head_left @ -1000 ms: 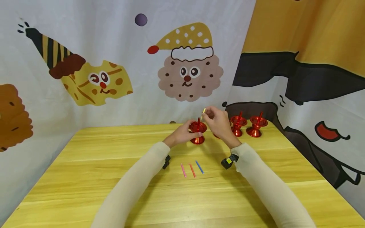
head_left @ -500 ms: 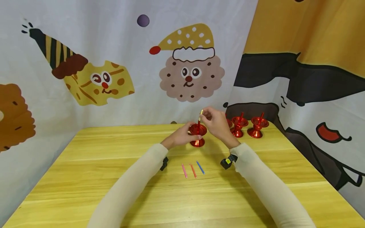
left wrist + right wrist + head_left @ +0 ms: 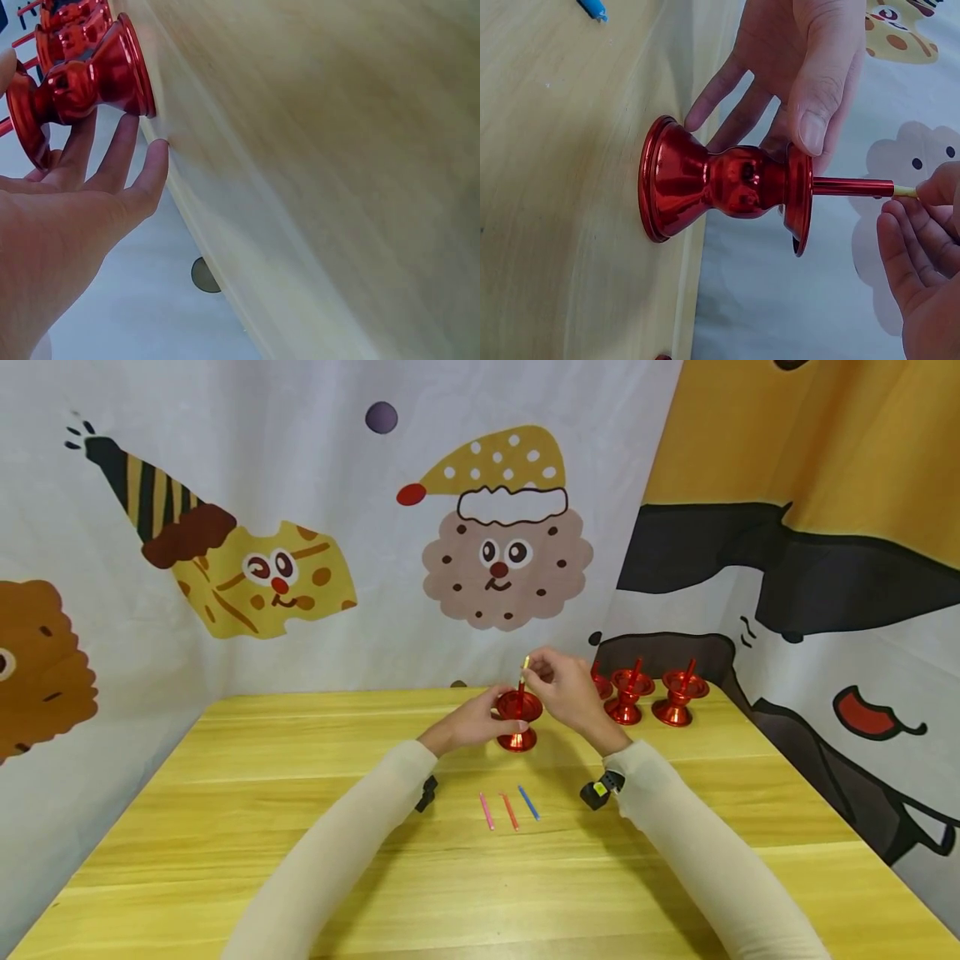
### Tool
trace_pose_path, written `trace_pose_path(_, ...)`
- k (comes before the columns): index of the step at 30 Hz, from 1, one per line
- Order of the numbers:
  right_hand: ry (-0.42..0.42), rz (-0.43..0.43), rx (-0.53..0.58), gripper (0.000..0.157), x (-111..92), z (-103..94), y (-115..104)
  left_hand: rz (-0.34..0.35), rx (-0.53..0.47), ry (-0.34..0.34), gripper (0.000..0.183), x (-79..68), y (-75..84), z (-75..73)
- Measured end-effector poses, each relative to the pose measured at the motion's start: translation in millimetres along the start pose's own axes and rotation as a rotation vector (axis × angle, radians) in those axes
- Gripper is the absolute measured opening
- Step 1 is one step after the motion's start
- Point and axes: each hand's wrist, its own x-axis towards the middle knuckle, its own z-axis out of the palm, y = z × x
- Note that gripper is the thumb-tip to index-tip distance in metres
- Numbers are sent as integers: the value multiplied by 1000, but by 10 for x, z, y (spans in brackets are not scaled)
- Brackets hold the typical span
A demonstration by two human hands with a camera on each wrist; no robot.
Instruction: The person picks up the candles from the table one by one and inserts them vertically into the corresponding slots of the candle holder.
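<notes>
A shiny red candle holder (image 3: 679,184) stands upright on the table, with a thin red tube (image 3: 851,187) rising from its dish. My left hand (image 3: 474,722) holds it from the left, thumb at the dish rim and fingers behind the stem. Between thumb and fingertips, my right hand (image 3: 570,690) pinches a small yellow candle (image 3: 904,192). The candle's lower end meets the top of the tube; how deep it sits cannot be told. Pink (image 3: 487,811), red (image 3: 510,812) and blue (image 3: 528,803) candles lie on the table in front of the hands.
More red candle holders with tubes stand to the right, one at the far right (image 3: 679,689), one beside it (image 3: 630,685), another partly behind my right hand. The wooden table (image 3: 247,793) ends at a printed cloth (image 3: 315,435) behind.
My right hand has moved left and slightly down, bringing the yellow candle from beside the tube onto its top. The left hand keeps its hold on the candle holder.
</notes>
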Motion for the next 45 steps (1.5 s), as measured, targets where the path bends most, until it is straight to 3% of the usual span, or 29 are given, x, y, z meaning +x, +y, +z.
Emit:
trace_pose_path(13, -34, -62, 15, 6, 11, 68, -92, 7, -21, -18, 75, -140, -32, -67)
trace_pose_path(26, -56, -104, -22, 5, 27, 104, -149, 45, -25, -36, 72, -169, -64, -108)
trace_pose_path(38, -147, -28, 1, 4, -43, 13, -123, 39, 1, -25, 72, -185, -65, -92)
trace_pose_path(45, -130, 69, -79, 6, -211, -274, 25, 21, -9, 4, 78, -226, -30, -96)
